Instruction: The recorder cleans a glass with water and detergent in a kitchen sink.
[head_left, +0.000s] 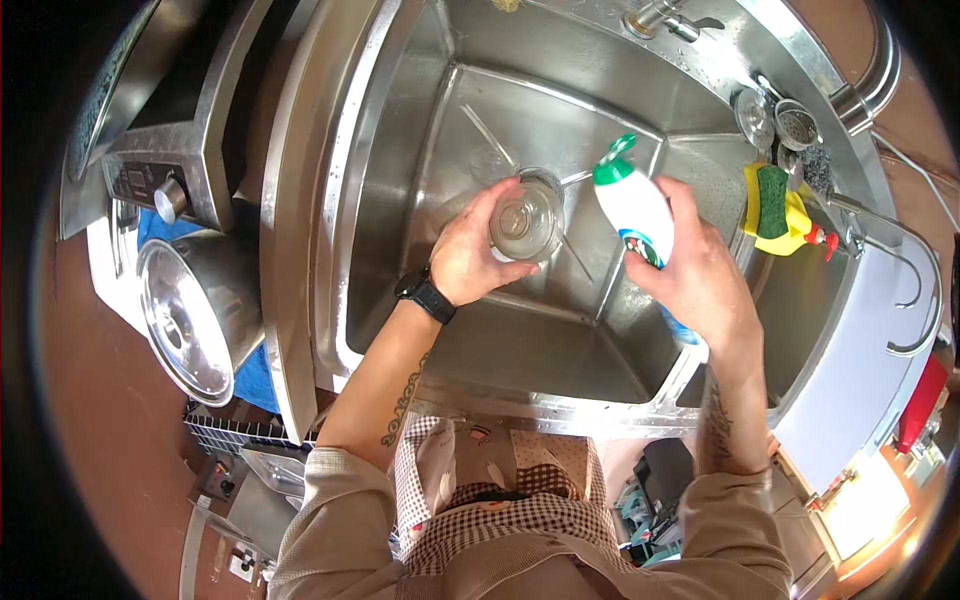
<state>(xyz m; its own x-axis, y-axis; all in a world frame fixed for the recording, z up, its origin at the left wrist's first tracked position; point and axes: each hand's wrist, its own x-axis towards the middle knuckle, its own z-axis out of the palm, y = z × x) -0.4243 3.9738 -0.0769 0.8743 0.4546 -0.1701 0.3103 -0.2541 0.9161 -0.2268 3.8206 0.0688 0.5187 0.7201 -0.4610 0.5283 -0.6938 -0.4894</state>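
My left hand (472, 244) holds a clear glass (527, 223) with its mouth towards me, above the floor of a stainless steel sink basin (510, 112). In my right hand (697, 277) is a white squeeze bottle (634, 206) of cleaner with a green flip cap (615, 166). The cap's lid stands raised. The bottle is tilted, its top towards the glass but apart from it. Behind the glass, another clear glass (491, 163) and a thin clear straw (487, 133) lie in the basin. Further thin sticks show around the held glass, partly hidden by it.
A green and yellow sponge (771, 202) sits on a yellow bottle with a red nozzle (821, 238) at the right divider. Strainers (796, 124) and a steel scourer (816, 169) rest behind it. A curved faucet (919, 240) is at right. A lidded steel pot (191, 322) stands left.
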